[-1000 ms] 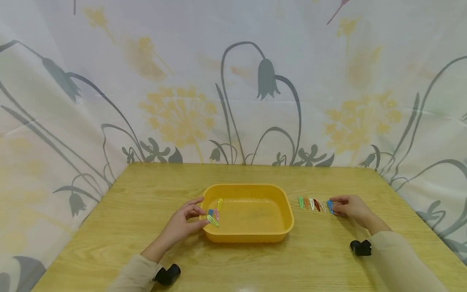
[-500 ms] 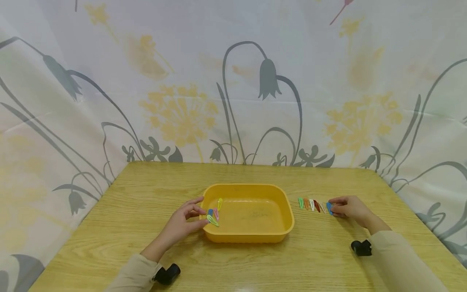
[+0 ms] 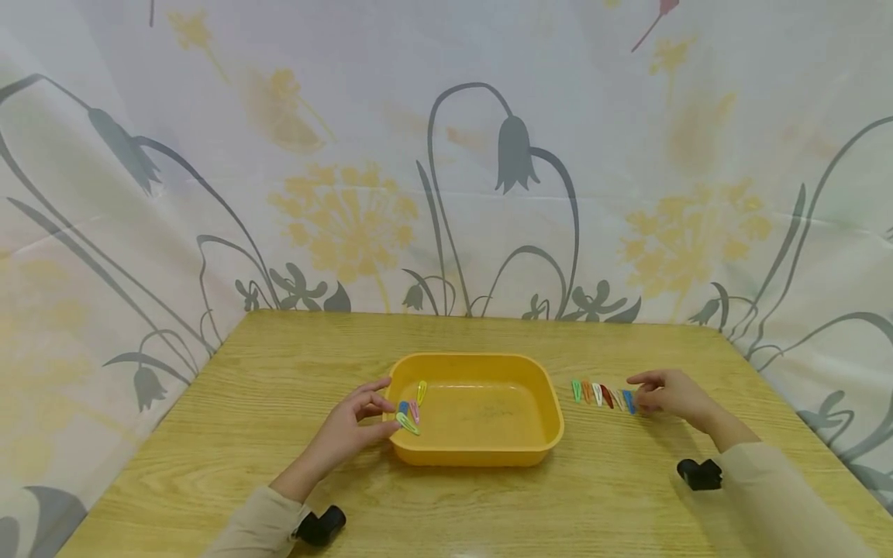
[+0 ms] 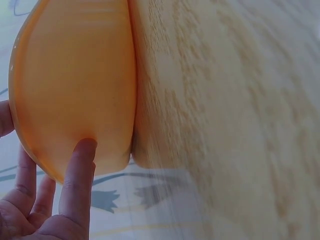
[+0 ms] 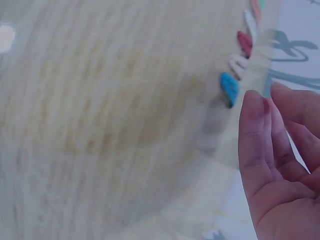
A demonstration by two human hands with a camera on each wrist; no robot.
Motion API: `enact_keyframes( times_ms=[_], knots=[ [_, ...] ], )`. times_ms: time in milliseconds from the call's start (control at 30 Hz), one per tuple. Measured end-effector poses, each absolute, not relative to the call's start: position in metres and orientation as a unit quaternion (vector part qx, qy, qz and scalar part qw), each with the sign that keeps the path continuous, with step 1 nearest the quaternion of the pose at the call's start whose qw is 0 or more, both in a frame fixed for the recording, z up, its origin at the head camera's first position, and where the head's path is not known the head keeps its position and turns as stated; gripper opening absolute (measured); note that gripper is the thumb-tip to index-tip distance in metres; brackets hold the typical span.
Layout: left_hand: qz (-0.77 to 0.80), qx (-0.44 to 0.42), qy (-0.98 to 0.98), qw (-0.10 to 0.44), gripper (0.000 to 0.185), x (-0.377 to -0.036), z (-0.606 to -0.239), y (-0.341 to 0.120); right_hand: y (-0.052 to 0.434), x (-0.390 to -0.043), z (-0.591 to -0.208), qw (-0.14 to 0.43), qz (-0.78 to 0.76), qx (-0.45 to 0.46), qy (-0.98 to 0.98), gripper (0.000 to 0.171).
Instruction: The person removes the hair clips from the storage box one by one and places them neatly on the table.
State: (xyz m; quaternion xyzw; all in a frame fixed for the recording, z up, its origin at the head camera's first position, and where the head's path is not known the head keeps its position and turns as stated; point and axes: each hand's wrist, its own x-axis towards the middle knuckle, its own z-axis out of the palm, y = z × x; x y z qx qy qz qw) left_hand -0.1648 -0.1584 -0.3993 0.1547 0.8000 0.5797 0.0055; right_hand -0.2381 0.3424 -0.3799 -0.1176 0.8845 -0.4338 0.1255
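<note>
A yellow tray (image 3: 481,457) stands mid-table with several small hair clips (image 3: 408,411) lying against its left inner wall. My left hand (image 3: 359,415) holds the tray's left rim. In the left wrist view its thumb (image 4: 80,165) presses the outer wall (image 4: 75,85). Right of the tray, a row of several coloured clips (image 3: 601,393) lies on the table and ends in a blue clip (image 3: 629,401). My right hand (image 3: 666,391) hovers just right of that clip with relaxed fingers (image 5: 257,130), clear of the blue clip (image 5: 229,88) and holding nothing.
The wooden table (image 3: 488,504) is bounded at the back and sides by a flower-print curtain (image 3: 446,194). A black wrist camera sits on each forearm: the left wrist camera (image 3: 321,525) and the right wrist camera (image 3: 700,473).
My right hand has let go of the blue clip at the row's end and drawn slightly up and to the right. The left hand and the tray have not moved.
</note>
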Motion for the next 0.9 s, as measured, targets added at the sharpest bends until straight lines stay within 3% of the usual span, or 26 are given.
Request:
enact_keyframes(
  times_ms=[600, 900],
  knots=[
    [0.586, 0.152, 0.796, 0.005, 0.024, -0.165, -0.4, -0.158, 0.308, -0.241, -0.321, 0.092, -0.4, -0.183, 0.893, 0.043],
    [0.582, 0.148, 0.8, 0.003, 0.024, -0.163, -0.399, -0.158, 0.284, -0.242, -0.313, 0.085, -0.364, -0.191, 0.908, 0.038]
  ],
)
